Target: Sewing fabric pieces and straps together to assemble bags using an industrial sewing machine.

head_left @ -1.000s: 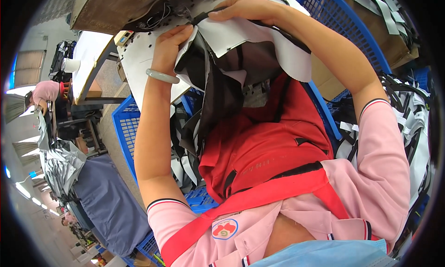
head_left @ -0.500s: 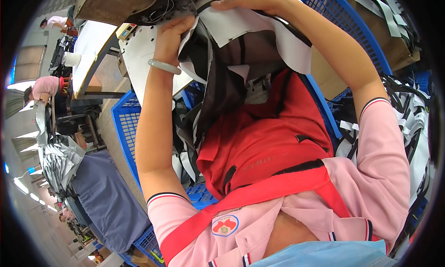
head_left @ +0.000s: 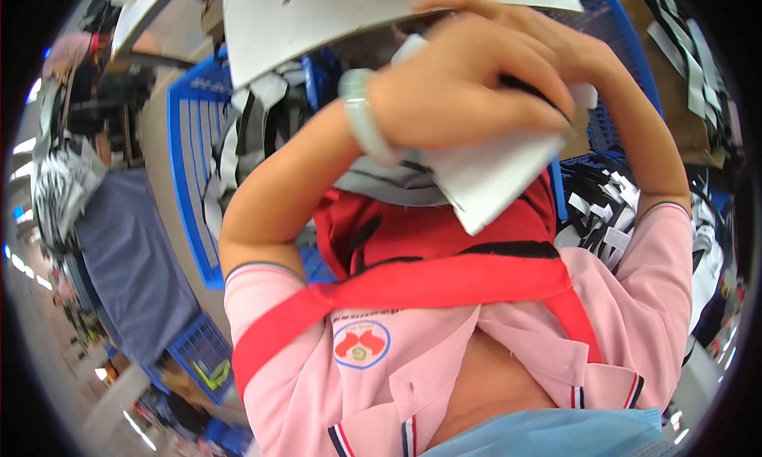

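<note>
My left hand (head_left: 476, 80), with a pale bangle (head_left: 367, 115) at its wrist, is crossed over to the right in front of my chest. Its fingers are closed on a white fabric piece (head_left: 500, 179) with a dark edge, which hangs down over my red apron (head_left: 436, 231). Just beyond it is my right hand (head_left: 528, 20), partly covered by the left and smeared by motion; whether it grips the fabric cannot be told. Grey fabric (head_left: 389, 183) lies across my lap below the left wrist.
Ahead is a white table (head_left: 317, 16). Blue plastic baskets (head_left: 184, 171) with black, white and grey fabric pieces stand at both sides. A cardboard box (head_left: 675, 100) holding strips is at far right. Left, a dark blue cover (head_left: 131, 258) lies over a stack.
My left hand has swung right and nearer, across the right hand, carrying the fabric. The piece is now bunched or folded. The brown sheet over the table has gone out of view.
</note>
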Demonstrator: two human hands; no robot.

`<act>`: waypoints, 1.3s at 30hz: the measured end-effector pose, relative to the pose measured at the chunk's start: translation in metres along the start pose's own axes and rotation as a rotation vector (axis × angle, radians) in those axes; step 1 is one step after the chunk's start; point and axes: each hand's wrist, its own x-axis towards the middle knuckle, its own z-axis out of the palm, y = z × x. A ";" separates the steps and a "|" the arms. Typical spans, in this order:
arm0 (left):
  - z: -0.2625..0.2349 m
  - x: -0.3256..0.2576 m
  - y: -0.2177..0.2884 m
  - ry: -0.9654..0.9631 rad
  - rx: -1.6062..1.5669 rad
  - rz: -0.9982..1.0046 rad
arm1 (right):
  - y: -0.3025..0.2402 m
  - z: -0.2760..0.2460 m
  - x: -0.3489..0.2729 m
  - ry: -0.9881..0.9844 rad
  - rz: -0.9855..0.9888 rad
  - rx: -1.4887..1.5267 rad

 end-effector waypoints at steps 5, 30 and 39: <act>0.022 -0.031 -0.011 0.064 -0.207 -0.264 | -0.002 0.027 -0.019 -0.130 0.117 0.144; -0.033 -0.078 -0.046 0.416 -0.357 -0.538 | -0.016 0.025 -0.015 0.190 0.205 -0.105; -0.034 -0.078 -0.043 0.332 -0.389 -0.527 | -0.016 0.029 -0.018 0.188 0.173 -0.144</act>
